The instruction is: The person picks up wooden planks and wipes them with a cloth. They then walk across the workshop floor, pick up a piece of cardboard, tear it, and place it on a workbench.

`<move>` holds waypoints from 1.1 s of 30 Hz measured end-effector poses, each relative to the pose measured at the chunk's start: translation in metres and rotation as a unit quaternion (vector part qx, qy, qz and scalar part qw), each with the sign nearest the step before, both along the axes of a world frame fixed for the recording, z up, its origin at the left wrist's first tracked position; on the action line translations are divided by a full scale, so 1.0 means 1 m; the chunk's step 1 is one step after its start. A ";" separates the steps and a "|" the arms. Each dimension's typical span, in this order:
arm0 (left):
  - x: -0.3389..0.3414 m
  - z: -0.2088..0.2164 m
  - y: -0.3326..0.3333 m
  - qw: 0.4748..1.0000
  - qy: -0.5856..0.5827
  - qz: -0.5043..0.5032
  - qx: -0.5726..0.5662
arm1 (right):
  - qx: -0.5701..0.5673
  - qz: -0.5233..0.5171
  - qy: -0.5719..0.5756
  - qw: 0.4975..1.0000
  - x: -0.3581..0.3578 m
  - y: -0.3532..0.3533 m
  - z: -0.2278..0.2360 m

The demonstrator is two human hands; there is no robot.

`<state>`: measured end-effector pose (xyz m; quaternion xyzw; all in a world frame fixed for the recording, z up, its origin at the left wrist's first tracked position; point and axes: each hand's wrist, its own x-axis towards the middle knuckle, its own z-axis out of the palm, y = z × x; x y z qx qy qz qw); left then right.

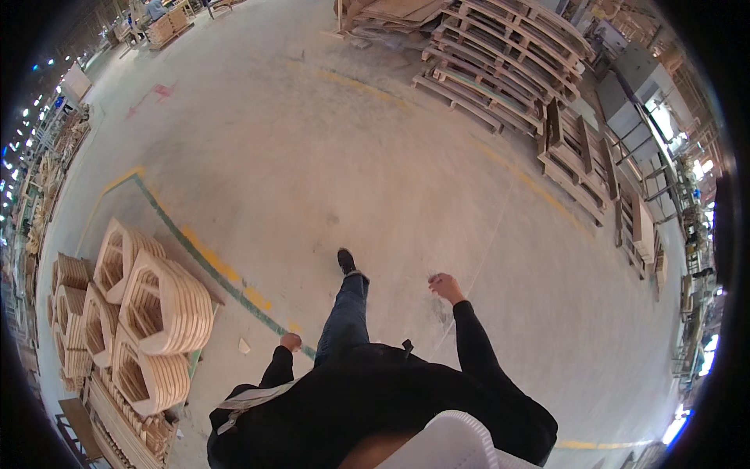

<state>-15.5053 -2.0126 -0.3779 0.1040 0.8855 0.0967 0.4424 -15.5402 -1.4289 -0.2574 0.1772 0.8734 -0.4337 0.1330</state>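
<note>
My right hand (pixel 446 288) is held out in front of my body over the concrete floor, with nothing in it. Its fingers are loosely bent and slightly apart. Lower and closer to my side hangs my left hand (pixel 291 341), small in the view, with its fingers mostly hidden. No object shows in it. Both arms wear black sleeves. One leg in blue jeans (pixel 349 313) is stretched forward, its dark shoe (pixel 345 260) on the floor. The things nearest to my left hand are stacked hexagonal wooden frames (pixel 164 305), out of its reach.
Wooden pallets (pixel 500 62) are piled high at the far right, with more pallets (pixel 578 156) beside them. Slats (pixel 129 426) lie under the hexagonal frames at the left. Green and yellow lines (pixel 211 258) mark the floor. Grey cabinets (pixel 629 74) stand along the right.
</note>
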 end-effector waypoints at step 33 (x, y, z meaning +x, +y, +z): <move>-1.120 0.012 0.273 0.956 -0.053 0.264 0.119 | -0.018 0.018 0.001 1.000 -1.189 0.253 0.006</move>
